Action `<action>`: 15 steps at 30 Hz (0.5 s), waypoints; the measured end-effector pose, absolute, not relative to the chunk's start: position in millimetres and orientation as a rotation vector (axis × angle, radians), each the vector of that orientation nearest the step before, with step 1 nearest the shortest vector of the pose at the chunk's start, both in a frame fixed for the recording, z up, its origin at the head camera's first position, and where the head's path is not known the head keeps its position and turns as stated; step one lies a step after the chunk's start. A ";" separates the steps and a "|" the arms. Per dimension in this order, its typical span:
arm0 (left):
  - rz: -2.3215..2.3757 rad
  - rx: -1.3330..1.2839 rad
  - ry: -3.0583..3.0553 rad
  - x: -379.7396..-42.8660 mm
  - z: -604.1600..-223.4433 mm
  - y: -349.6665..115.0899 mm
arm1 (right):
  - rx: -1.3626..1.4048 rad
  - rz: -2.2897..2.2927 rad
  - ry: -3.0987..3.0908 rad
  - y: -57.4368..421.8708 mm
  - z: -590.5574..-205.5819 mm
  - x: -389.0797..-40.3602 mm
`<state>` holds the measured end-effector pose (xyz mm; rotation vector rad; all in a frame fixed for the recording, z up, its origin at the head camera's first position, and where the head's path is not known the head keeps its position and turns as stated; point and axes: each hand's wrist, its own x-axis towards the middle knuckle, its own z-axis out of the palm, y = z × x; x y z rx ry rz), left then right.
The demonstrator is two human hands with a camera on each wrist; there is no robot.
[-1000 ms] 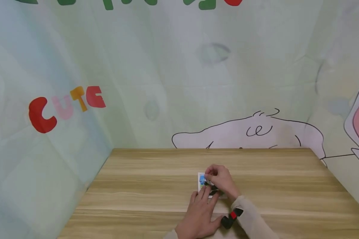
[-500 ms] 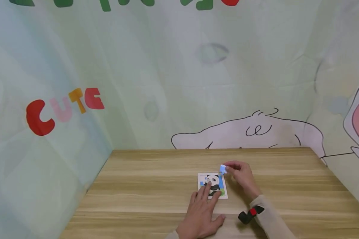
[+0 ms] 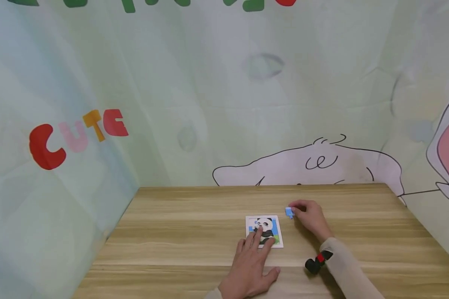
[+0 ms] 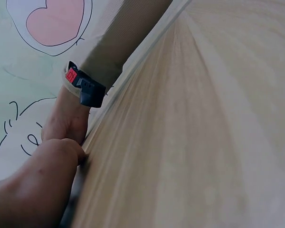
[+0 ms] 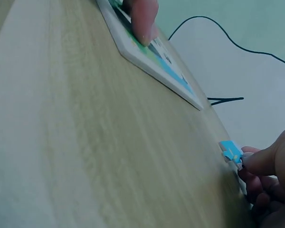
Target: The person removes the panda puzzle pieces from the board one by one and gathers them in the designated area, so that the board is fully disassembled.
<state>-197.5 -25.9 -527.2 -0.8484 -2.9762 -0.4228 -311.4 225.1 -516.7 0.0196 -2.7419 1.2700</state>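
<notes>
A white-framed panda jigsaw puzzle (image 3: 280,232) lies on the table, its picture showing a panda on blue and green. My left hand (image 3: 250,265) rests over its lower left part, fingers spread and straight, fingertips on the picture. To the right of the puzzle, my right hand (image 3: 312,218) pinches a small blue puzzle piece (image 3: 289,212) between thumb and fingers. In the right wrist view the blue piece (image 5: 231,151) shows close over the wood, and a left fingertip (image 5: 143,33) presses the puzzle. The left wrist view shows the left hand (image 4: 42,175) from the side, its fingertips hidden.
The wooden table (image 3: 164,232) ends at the back against a printed cloth backdrop (image 3: 194,104) with cartoon drawings and letters. A black and red wrist camera (image 3: 318,262) sits on the right wrist, low beside the table top.
My right hand has moved from over the puzzle to its right, with the blue puzzle piece in its fingers. The left hand has stayed on the puzzle.
</notes>
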 end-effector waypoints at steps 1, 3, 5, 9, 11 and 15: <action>-0.427 -0.850 -2.976 -197.4 -527.3 -26.5 | 0.021 1.266 -2.742 224.1 -517.0 -312.4; -0.435 -0.849 -2.979 -197.4 -527.2 -27.3 | 0.022 1.264 -2.741 222.1 -516.8 -314.0; -0.439 -0.850 -2.977 -197.8 -527.8 -27.6 | 0.020 1.258 -2.746 220.6 -516.6 -314.5; -0.447 -0.859 -2.963 -198.3 -527.4 -26.8 | 0.016 1.185 -2.750 217.9 -516.7 -313.7; -0.444 -0.867 -2.951 -198.3 -527.6 -26.3 | 0.020 1.139 -2.744 216.6 -516.9 -312.7; -0.412 -0.864 -2.947 -198.0 -527.2 -26.5 | 0.040 1.104 -2.718 214.3 -518.8 -311.3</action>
